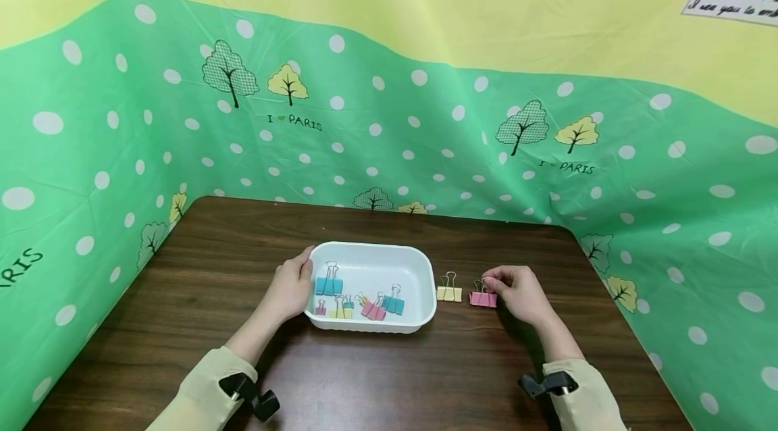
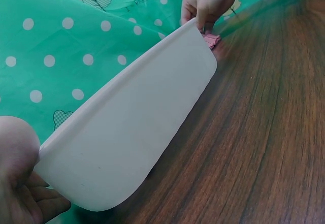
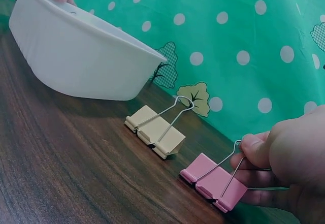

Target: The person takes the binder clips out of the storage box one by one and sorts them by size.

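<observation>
Gripping a white tray [image 1: 372, 269], pinching a pink binder clip [image 1: 482, 299] outside it

In the tray, gathered toward its left and near sides: 2 larger blue clips [image 1: 329, 286], 1 pink clip [image 1: 373, 310], 1 yellow clip [image 1: 340, 313], plus smaller clips [image 1: 320, 311], partly overlapping, hard to count.

Just past the tray's right end, outside it: 1 cream clip [image 1: 449, 294], wire handle raised. Farther right, near but apart from the cream clip: the pink binder clip.

On its wire handle: the right hand [image 1: 521, 292], pinching with thumb and forefinger, remaining fingers near the clip's body. Whether touching that body, cannot tell.

At the tray's left end: the left hand [image 1: 294, 286], clasped over the rim, with fingers against the outer wall.

Beneath: a dark brown wooden table [image 1: 365, 377]. Behind: a green and yellow cloth [image 1: 377, 107], printed with white dots and trees.
</observation>
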`<action>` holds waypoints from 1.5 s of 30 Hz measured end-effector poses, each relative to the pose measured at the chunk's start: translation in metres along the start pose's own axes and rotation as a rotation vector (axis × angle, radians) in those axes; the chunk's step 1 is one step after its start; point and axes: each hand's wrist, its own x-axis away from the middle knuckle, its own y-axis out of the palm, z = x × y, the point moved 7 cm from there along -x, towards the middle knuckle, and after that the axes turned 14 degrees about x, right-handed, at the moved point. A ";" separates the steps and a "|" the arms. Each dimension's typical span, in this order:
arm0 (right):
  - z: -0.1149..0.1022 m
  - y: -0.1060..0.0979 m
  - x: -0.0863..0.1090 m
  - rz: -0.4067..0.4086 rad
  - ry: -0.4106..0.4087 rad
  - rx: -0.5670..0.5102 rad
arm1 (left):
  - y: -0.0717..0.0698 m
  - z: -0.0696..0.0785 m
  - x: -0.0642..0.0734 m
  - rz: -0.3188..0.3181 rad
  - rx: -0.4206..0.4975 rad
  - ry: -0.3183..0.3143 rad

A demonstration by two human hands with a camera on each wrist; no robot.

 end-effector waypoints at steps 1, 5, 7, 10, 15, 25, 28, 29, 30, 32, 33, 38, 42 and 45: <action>0.000 0.000 0.000 -0.002 0.000 -0.002 | 0.000 0.000 0.000 -0.001 0.002 0.000; -0.002 -0.001 -0.001 0.002 0.005 -0.001 | 0.000 0.000 -0.001 -0.006 0.004 -0.006; -0.004 -0.001 -0.001 0.008 0.004 0.001 | 0.000 0.000 -0.002 -0.009 0.006 -0.008; -0.007 -0.005 -0.003 0.031 -0.010 0.000 | 0.001 0.000 -0.002 -0.014 0.002 -0.014; -0.013 -0.013 -0.006 0.081 -0.011 -0.006 | 0.002 0.000 -0.001 -0.014 -0.001 -0.015; -0.041 -0.020 -0.018 0.168 -0.070 -0.049 | 0.001 -0.002 -0.001 -0.009 0.013 -0.013; -0.054 -0.019 -0.021 0.171 -0.080 -0.064 | 0.001 -0.002 -0.001 -0.008 0.009 -0.012; -0.058 -0.018 -0.023 0.170 -0.080 -0.068 | 0.001 -0.002 -0.001 -0.007 0.008 -0.012; -0.063 -0.018 -0.024 0.165 -0.080 -0.073 | 0.001 -0.001 -0.001 -0.007 0.006 -0.011; -0.073 -0.016 -0.026 0.152 -0.085 -0.087 | 0.000 -0.001 -0.001 -0.005 0.003 -0.011; -0.077 -0.015 -0.027 0.144 -0.088 -0.099 | 0.000 -0.001 -0.001 -0.005 0.001 -0.012; -0.099 -0.008 -0.033 0.100 -0.107 -0.174 | 0.000 -0.001 0.000 -0.003 -0.005 -0.020; -0.114 -0.002 -0.037 0.070 -0.124 -0.198 | 0.000 -0.001 0.000 -0.001 -0.007 -0.019; -0.122 0.003 -0.039 0.047 -0.123 -0.203 | 0.000 -0.001 0.000 -0.001 -0.011 -0.023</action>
